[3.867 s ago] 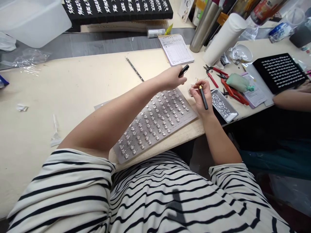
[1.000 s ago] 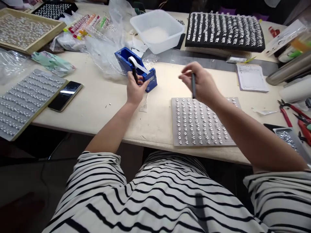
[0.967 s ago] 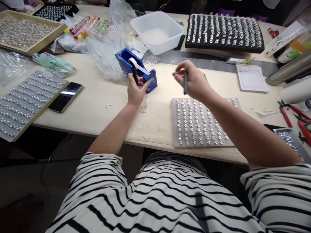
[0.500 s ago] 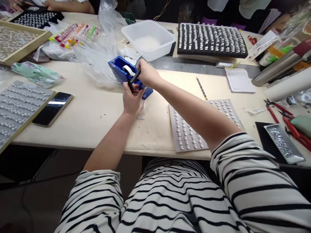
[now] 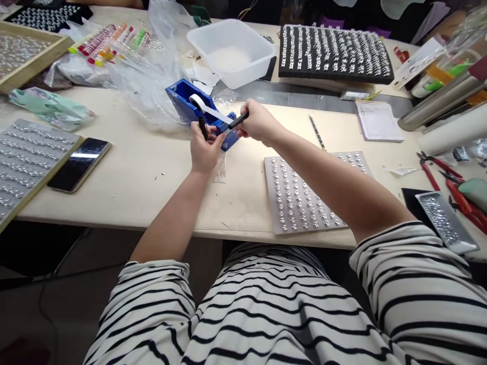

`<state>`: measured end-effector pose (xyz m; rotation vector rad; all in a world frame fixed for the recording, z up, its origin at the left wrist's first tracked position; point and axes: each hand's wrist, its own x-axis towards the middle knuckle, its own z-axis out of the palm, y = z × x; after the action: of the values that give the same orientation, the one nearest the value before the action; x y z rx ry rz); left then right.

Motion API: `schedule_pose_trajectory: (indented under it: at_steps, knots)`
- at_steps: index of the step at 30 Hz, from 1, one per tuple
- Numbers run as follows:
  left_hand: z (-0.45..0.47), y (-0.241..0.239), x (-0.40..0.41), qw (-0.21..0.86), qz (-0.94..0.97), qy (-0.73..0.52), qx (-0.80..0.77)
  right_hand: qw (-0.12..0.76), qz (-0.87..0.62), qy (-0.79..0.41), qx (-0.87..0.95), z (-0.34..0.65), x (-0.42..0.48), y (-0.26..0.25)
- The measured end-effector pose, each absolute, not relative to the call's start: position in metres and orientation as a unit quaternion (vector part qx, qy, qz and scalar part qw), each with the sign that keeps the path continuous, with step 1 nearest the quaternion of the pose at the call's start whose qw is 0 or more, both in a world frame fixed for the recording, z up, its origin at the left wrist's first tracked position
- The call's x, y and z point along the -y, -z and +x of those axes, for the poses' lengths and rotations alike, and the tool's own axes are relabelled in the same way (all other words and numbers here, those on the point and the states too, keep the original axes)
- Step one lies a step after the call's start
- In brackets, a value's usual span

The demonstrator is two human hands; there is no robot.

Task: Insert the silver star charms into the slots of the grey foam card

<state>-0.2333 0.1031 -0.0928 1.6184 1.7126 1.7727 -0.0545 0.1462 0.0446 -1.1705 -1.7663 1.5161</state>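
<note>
Passage runs along the table's near edge (image 5: 114, 227) between phone (image 5: 79, 165) and grey board (image 5: 300, 195); blue tape dispenser (image 5: 181, 99) and plastic bag (image 5: 146, 86) block the far side.

Tool (image 5: 238, 120) half hidden, R hand (image 5: 257, 121)

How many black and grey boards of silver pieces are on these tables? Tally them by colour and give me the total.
Black boards: 2 (the far one, the one cut off at top left)
Grey boards: 2 (the one in front of the person, the one in a wooden frame at left)
Total: 4
</note>
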Motion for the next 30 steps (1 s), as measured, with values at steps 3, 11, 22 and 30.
schedule_pose_trajectory:
  at_steps: [3,11,22,30]
  knots:
    - [-0.234,0.091,-0.102,0.089,0.547,-0.597,-0.581,0.268,-0.466,-0.531,0.656,-0.049,-0.148,-0.028]
    - [-0.233,0.087,-0.101,0.090,0.547,-0.593,-0.584,0.277,-0.438,-0.324,0.791,-0.054,-0.167,-0.010]
    - [-0.228,0.072,-0.095,0.045,0.527,-0.629,-0.569,0.380,-0.496,-0.331,0.707,0.119,-0.151,-0.049]
    - [-0.223,0.066,-0.094,-0.031,0.522,-0.633,-0.570,0.389,-0.697,-0.335,0.501,0.312,-0.121,-0.030]
